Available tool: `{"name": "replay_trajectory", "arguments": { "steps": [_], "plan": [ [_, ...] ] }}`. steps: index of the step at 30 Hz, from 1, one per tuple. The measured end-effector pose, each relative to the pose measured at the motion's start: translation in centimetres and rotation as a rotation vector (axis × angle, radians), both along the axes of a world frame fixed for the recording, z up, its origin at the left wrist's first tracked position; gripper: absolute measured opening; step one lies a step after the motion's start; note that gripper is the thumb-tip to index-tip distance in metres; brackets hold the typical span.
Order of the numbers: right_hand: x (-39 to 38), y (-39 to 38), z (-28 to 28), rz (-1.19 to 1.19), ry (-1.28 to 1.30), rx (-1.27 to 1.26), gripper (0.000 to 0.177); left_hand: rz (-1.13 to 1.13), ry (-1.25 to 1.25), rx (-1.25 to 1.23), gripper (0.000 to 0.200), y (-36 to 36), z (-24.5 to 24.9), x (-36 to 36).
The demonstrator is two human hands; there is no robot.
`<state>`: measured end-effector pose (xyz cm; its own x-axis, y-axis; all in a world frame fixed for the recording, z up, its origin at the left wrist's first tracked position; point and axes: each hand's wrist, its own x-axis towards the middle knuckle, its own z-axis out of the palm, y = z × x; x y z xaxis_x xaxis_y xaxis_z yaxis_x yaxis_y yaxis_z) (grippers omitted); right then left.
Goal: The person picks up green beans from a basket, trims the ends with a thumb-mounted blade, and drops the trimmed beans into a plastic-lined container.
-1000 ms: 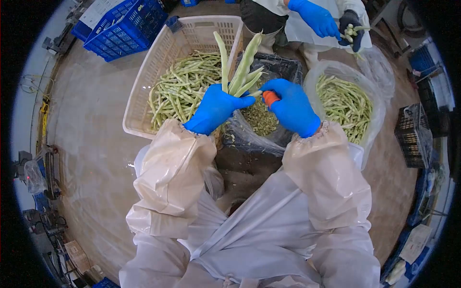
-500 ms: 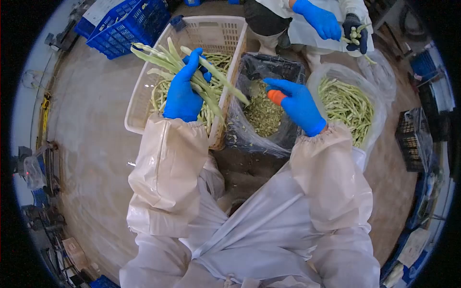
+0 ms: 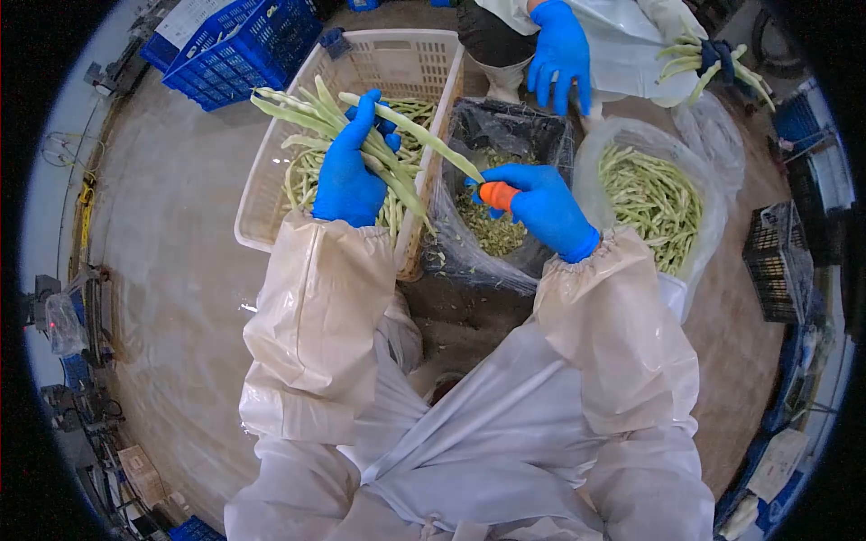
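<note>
My left hand (image 3: 347, 185), in a blue glove, is closed around a bunch of long green beans (image 3: 311, 115) above the white crate (image 3: 383, 39). One green bean (image 3: 437, 146) sticks out to the right from this bunch. My right hand (image 3: 552, 212), also blue-gloved, wears an orange cover (image 3: 498, 195) on its thumb. Its thumb and fingers pinch the tip of that bean. Below it stands a black crate lined with clear plastic (image 3: 451, 236), which holds small green bean scraps (image 3: 498, 238). More beans lie in the white crate.
To the right sits a clear plastic bag (image 3: 591, 158) full of beans (image 3: 651, 203). Across from me, a co-worker's blue-gloved hand (image 3: 559, 54) hangs open, while their dark-gloved hand (image 3: 717, 59) grips beans. Blue crates (image 3: 239, 54) stand far left; a black crate (image 3: 778, 261) stands right.
My right hand has moved left and closed on the bean's tip. The left hand has shifted slightly right. The co-worker's hands have moved apart, the dark-gloved one going right with its beans.
</note>
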<state>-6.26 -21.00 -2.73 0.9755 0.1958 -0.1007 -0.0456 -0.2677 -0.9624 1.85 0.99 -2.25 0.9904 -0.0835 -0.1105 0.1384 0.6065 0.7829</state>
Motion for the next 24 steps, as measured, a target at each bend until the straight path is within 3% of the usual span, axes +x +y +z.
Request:
{"name": "replay_trajectory", "arguments": {
  "steps": [2, 5, 7, 10, 11, 14, 17, 20, 23, 24],
  "plan": [
    [0.0, -0.1, -0.2, -0.042, 0.004, 0.048, 0.022, 0.015, 0.032, 0.058, 0.027, 0.2, -0.3, 0.1],
    [1.0, -1.9, -2.5, -0.287, -0.409, -0.295, 0.016, 0.092, 0.097, 0.283, 0.028, 0.0, -0.2, -0.2],
    [0.8, -2.3, -2.1, -0.27, -0.526, -0.505, 0.012, 0.123, 0.052, 0.499, 0.032, -0.3, -0.3, -0.5],
    [0.4, -1.7, -2.4, -0.147, -0.604, -0.694, 0.011, 0.052, -0.158, 0.721, 0.019, -2.4, 0.3, -1.9],
    [0.2, -1.2, -2.6, -0.086, -0.613, -0.734, 0.012, -0.113, -0.188, 0.666, 0.025, -2.9, 0.1, -2.3],
    [-0.3, 0.1, -2.2, -0.044, -0.664, -0.598, 0.013, -0.317, -0.461, 1.04, 0.031, -3.9, -1.5, -3.4],
    [-0.4, 0.1, -2.1, -0.113, -0.613, -0.635, 0.016, -0.386, -0.421, 1.212, 0.032, -4.4, -1.5, -3.9],
    [0.0, -0.3, -2.0, -0.185, -0.278, -0.091, 0.019, -0.237, -0.446, 0.969, 0.028, -4.8, -2.1, -4.1],
    [-0.1, -0.3, 0.9, -0.186, -0.01, 0.361, 0.022, -0.196, -0.205, 0.605, 0.025, -5.2, 0.7, -4.9],
    [0.0, -0.3, 0.8, -0.186, -0.013, 0.308, 0.021, -0.123, -0.201, 0.57, 0.026, -4.8, 0.6, -4.3]
  ]
}}
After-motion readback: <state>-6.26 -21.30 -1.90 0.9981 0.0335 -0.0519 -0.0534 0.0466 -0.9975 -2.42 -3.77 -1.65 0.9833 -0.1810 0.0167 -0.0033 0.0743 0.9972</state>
